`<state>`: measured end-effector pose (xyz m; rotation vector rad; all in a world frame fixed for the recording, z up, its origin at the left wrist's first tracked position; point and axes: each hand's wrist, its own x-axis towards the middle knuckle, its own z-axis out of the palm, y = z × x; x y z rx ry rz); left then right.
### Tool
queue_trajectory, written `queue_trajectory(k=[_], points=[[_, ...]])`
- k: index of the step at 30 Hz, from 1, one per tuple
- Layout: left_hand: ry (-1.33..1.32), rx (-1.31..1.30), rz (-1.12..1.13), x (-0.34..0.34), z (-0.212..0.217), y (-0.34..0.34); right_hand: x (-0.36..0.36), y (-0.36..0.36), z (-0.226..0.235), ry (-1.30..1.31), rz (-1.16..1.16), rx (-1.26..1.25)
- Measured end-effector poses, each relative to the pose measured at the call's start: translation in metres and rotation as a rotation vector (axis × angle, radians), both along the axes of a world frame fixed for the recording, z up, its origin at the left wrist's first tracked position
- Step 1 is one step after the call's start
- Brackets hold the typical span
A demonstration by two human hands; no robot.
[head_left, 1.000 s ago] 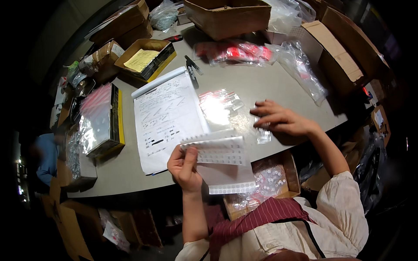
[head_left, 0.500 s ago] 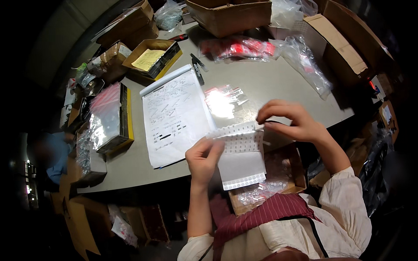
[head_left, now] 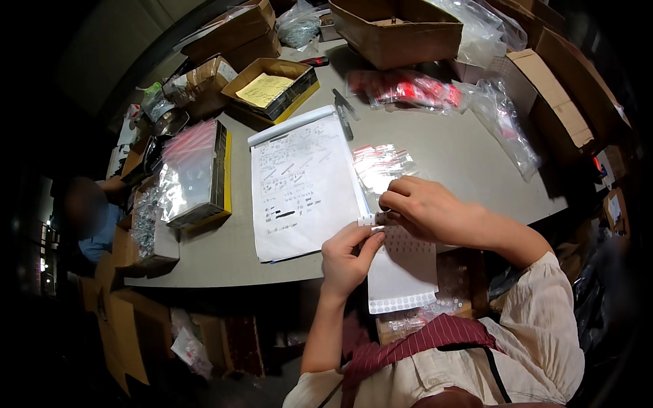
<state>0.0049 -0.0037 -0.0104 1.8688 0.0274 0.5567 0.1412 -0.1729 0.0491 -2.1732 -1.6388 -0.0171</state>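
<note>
A white sheet of small round stickers [head_left: 403, 272] hangs at the table's front edge, printed rows at its top and a row of pale dots along its bottom. My left hand [head_left: 348, 260] pinches its upper left corner between thumb and fingers. Close above that corner, the fingers of my right hand [head_left: 428, 212] are bent together at the sheet's top edge; what they hold is hidden. Just beyond my right hand lies a pile of small clear zip bags [head_left: 384, 163] with red strips. Below the sheet, a cardboard box [head_left: 476, 279] holds small bags with ring-shaped pieces.
A pad of handwritten paper [head_left: 299, 183] lies left of my hands, with black markers [head_left: 343, 115] beside it. Further left stands a box of clear bags [head_left: 197, 177]. Red-filled bags [head_left: 408, 92] and a large cardboard box [head_left: 398, 41] are at the back. A person [head_left: 102, 224] is at far left.
My right hand has moved left and down, coming close to my left hand at the sheet's top corner. The whole view has shifted, moving the table's things rightward in the picture.
</note>
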Motion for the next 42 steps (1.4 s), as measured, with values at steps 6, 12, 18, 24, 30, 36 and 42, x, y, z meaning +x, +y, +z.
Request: queue_trajectory(k=[6,12,18,24,30,36,42], points=[[0.026,0.02,-0.008,0.001,0.0,0.002,0.0,-0.002,-0.008,0.025,0.019,0.083],[0.109,-0.026,-0.004,0.002,0.004,0.003,0.007,-0.007,-0.008,0.069,0.177,0.098],[0.061,-0.107,0.019,0.007,-0.004,0.004,0.077,0.0,0.009,0.538,-0.123,0.135],[0.115,-0.099,0.032,0.005,0.004,0.004,0.127,0.01,0.002,0.476,-0.222,-0.357],[0.073,-0.079,0.038,0.006,0.004,0.004,0.117,0.006,-0.004,0.004,-0.377,-0.469],[0.086,-0.097,0.047,0.006,0.001,0.005,0.104,0.007,0.008,0.312,-0.204,-0.264],[0.099,-0.111,0.061,0.005,0.004,0.004,0.102,0.021,-0.025,0.097,-0.137,-0.126]])
